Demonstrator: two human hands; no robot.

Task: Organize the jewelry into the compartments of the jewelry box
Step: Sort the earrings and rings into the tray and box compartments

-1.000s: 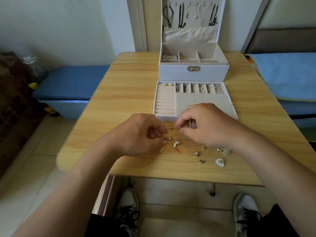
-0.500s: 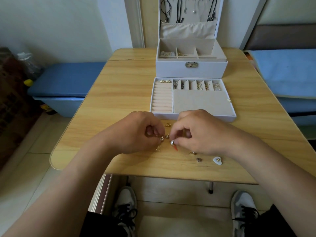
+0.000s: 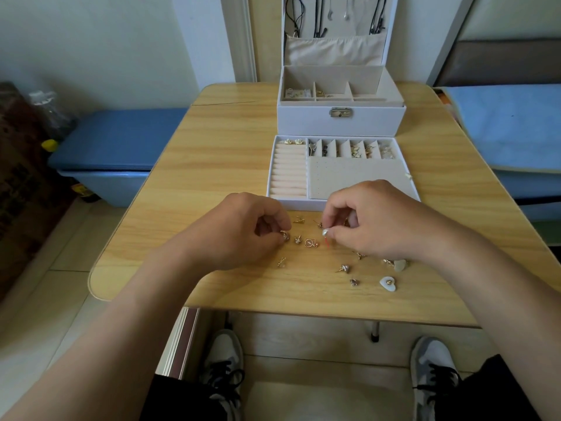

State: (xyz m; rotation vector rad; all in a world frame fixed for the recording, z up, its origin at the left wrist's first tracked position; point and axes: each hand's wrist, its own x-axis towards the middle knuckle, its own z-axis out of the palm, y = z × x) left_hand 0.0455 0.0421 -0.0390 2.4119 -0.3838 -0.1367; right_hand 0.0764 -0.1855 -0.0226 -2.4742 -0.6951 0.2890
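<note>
- Head view down onto a wooden table [image 3: 212,165], both hands low over its near half.
- Left hand [image 3: 243,229] curled, thumb and forefinger pinching a small gold earring [image 3: 284,237] right at the tabletop.
- Right hand [image 3: 373,220] curled likewise, pinching a pearl earring [image 3: 325,233] with a thin red bit hanging under it, just above the wood.
- Loose earrings [image 3: 311,243] scattered on the table between and around the hands, more of them near the right wrist.
- White heart-shaped piece [image 3: 388,283] lying apart toward the front right.
- Tray [image 3: 297,204] flat on the table just behind the hands: ring rolls on its left, a row of small compartments along the far edge with tiny pieces in several, and a flat dotted panel on the right, partly hidden by the right hand.
- Jewelry box [image 3: 341,121] just behind the tray, lid upright.
- Necklaces [image 3: 318,16] hanging inside the lid above a fabric pocket.
- Three front compartments in the box, small pieces in the left two.
</note>
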